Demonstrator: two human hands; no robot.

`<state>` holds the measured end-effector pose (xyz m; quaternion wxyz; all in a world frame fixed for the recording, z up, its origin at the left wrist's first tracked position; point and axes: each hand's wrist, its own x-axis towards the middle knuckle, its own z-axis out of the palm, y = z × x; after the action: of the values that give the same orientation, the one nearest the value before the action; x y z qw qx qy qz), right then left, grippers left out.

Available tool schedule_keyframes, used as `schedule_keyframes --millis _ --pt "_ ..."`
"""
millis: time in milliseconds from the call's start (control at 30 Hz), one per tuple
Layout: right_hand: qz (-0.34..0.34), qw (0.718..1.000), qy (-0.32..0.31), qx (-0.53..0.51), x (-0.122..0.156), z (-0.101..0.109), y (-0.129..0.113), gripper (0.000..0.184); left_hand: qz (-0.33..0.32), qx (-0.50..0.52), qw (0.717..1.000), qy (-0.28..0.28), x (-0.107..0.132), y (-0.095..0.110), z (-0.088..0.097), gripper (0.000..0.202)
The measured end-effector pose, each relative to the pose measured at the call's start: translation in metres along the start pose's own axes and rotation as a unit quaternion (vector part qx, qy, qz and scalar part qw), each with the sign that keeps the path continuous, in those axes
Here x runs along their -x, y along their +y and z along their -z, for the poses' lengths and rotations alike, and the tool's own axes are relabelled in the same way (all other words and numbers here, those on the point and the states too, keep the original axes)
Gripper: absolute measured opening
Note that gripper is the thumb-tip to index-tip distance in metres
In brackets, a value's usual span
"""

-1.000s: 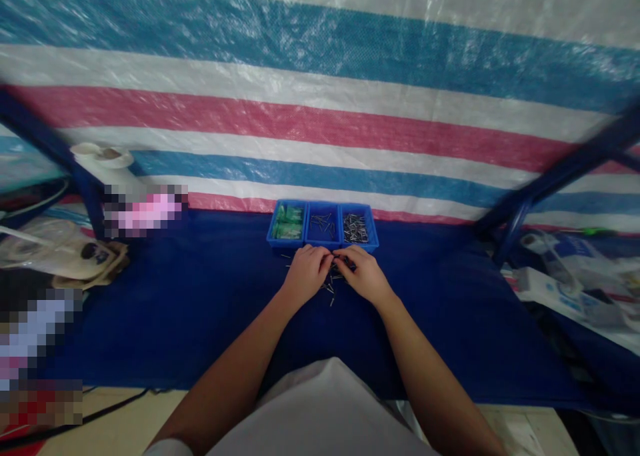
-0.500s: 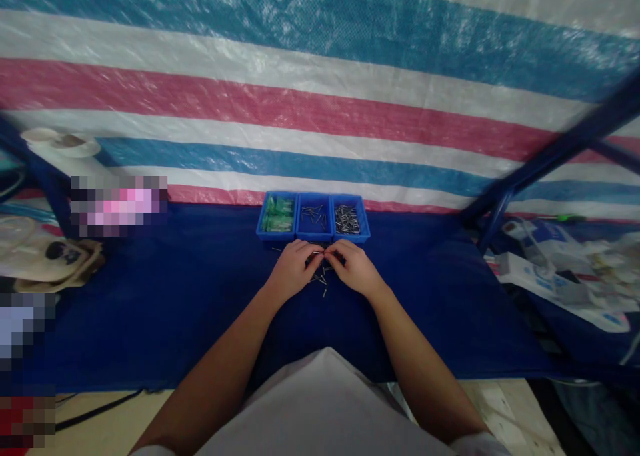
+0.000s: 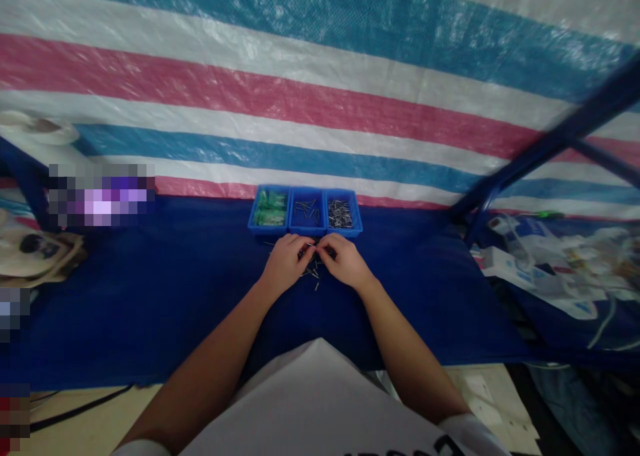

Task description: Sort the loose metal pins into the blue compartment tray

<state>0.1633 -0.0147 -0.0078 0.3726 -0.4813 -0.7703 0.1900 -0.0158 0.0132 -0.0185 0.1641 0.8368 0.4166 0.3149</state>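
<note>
Let the place where the two hands meet be the centre of the clock. A white roll leans far off, between nine and ten o'clock. Near ten o'clock, the left bin, which is blue, stands on the dark blue bench and contains green packets. The left hand comes from about eight o'clock; its fingers are nearly closed and pinch a thin metal piece. At twelve o'clock the middle bin holds a few metal pins. More loose pins are scattered on the bench under the hands and toward six o'clock. Toward half past one, the right bin carries a dense heap of pins. The right hand comes from about four o'clock, its fingers bent together beside the left fingertips; whether they also grip the piece, I cannot tell. Farther away, at three o'clock, lies a white box.
</note>
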Motion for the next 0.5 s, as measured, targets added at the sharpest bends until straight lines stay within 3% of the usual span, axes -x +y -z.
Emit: schedule_keyframes --millis 500 --pt "-0.003 0.999 0.037 -0.002 -0.0005 -0.0014 -0.0001 0.012 0.010 0.000 1.000 0.010 -0.0012 -0.0001 0.0014 0.022"
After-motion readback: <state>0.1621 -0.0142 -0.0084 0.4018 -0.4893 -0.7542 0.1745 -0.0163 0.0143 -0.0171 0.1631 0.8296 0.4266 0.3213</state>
